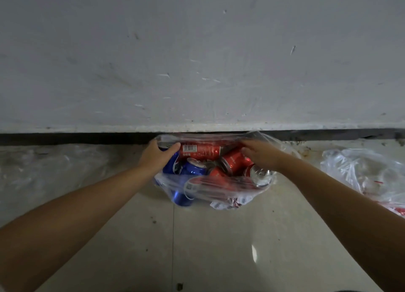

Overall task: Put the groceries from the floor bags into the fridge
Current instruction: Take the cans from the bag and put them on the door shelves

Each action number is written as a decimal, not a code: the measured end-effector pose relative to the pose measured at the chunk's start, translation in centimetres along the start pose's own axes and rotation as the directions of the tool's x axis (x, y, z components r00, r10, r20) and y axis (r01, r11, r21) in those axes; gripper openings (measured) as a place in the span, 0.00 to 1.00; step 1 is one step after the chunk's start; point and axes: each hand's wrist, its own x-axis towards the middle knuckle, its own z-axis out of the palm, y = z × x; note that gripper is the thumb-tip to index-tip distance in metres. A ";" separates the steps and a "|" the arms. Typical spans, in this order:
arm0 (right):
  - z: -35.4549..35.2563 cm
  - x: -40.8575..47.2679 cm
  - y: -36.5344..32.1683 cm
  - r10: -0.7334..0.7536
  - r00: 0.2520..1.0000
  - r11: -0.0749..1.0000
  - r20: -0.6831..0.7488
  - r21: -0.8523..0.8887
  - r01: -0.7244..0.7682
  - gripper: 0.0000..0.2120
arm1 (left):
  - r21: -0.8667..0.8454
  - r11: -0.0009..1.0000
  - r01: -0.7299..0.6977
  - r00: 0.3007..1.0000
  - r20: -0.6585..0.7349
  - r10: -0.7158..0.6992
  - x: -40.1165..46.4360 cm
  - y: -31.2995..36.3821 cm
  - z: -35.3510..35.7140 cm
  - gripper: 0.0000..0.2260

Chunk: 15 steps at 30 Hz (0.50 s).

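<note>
Far left, a sheet of clear plastic (43,169) lies crumpled on the floor tiles (219,237) against the dark baseboard (76,138); its contents, if any, cannot be made out.

The left hand (156,155) reaches into the mouth of the clear bag (219,186), which sits on the floor touching the baseboard below the scuffed white wall (197,61). Thumb and fingers are curled round the end of a blue can (173,163) at the bag's left side; the fingertips are hidden behind the can and the plastic rim.

Inside the bag, a second blue can (194,168) lies beside the first, and a third blue can (180,198) shows at the bottom through the film. A red can (200,151) lies on its side along the back, barcode facing up; white lettering on it is too blurred to read. No brand can be confirmed on any can. White barcode stickers (219,205) show at the bag's lower edge, illegible.

The right hand (259,154) rests over another red can (235,162) at the bag's right, fingers bent down onto it; whether they actually grasp it cannot be told, since the fingertips are hidden.

Far right, a second clear bag (361,173) is cut off by the frame edge, red markings faintly visible.
</note>
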 end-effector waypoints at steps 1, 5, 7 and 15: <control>0.4 0.5 0.1 0.011 1.000 0.996 -0.009 -0.088 -0.012 0.19 | -0.033 0.999 0.009 0.999 0.035 -0.008 0.3 0.1 -0.1 0.25; 0.7 2.7 -0.2 0.084 0.996 0.941 -0.006 -0.328 -0.081 0.22 | -0.260 0.949 0.180 0.961 0.252 -0.113 1.5 0.2 -1.4 0.15; 0.2 3.5 -0.3 0.106 0.991 0.927 0.076 -0.369 -0.071 0.22 | -0.257 0.927 0.273 0.911 0.378 -0.164 1.9 0.4 -1.8 0.14; 1.3 3.0 -1.7 0.134 0.960 0.894 0.248 -0.448 -0.009 0.22 | 0.019 0.934 0.356 0.693 0.666 -0.277 1.4 -0.2 -0.2 0.24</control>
